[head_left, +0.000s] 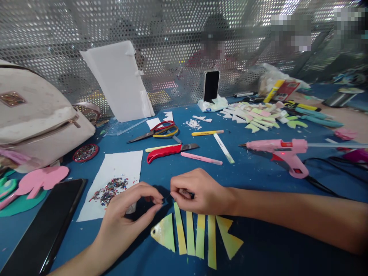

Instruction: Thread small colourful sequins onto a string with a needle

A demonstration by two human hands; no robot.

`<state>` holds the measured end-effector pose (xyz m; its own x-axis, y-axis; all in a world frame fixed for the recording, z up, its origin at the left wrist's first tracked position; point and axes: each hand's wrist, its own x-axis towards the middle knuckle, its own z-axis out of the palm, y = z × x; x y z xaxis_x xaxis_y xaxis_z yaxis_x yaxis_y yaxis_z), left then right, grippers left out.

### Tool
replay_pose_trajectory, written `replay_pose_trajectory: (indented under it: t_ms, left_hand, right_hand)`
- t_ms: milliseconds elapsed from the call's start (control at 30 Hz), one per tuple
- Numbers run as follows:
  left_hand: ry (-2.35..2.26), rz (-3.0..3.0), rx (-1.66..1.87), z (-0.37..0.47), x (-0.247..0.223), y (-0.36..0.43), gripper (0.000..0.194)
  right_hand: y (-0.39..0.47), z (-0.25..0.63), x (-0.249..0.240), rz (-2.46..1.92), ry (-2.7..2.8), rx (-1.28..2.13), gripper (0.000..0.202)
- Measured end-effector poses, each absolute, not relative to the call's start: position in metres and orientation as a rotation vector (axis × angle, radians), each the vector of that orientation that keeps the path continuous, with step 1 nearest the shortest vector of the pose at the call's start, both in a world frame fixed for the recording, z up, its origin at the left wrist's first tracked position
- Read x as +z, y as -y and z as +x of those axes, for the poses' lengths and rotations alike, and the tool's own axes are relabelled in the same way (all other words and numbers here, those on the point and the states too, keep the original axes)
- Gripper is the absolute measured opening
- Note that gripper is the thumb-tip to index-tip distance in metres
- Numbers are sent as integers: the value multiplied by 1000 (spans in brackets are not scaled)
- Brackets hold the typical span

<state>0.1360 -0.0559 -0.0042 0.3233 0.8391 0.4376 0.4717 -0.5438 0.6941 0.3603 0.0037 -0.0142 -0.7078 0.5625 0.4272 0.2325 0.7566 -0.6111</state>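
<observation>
My left hand (pixel 126 218) pinches a tiny dark bead between thumb and index finger, beside the white paper (pixel 123 163) that bears a pile of mixed beads (pixel 110 191). Close to its right, my right hand (pixel 198 191) is closed, fingertips together; a thin dark thread or wire seems to run from it toward the bead, too fine to make out well. Just below both hands lies a yellow-green paper fish in separate pieces: a head (pixel 165 232) with an eye, several strips (pixel 190 234) and a tail (pixel 230 237).
Scissors (pixel 161 131), a red-handled knife (pixel 163 152) and markers (pixel 201 158) lie beyond my hands. A pink glue gun (pixel 287 149) is at right, paper scraps (pixel 255 115) behind. At left are a black phone (pixel 46 230), pink cutout (pixel 43 182) and bag (pixel 37 115).
</observation>
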Motion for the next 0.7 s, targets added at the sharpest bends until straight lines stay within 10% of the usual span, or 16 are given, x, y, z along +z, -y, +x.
replay_pose_trajectory:
  t_ms: [700]
  left_hand:
    - [-1206,2135,1094,143,-2,51,11]
  right_hand:
    - [-7,361,-12,-453,2498,744,23]
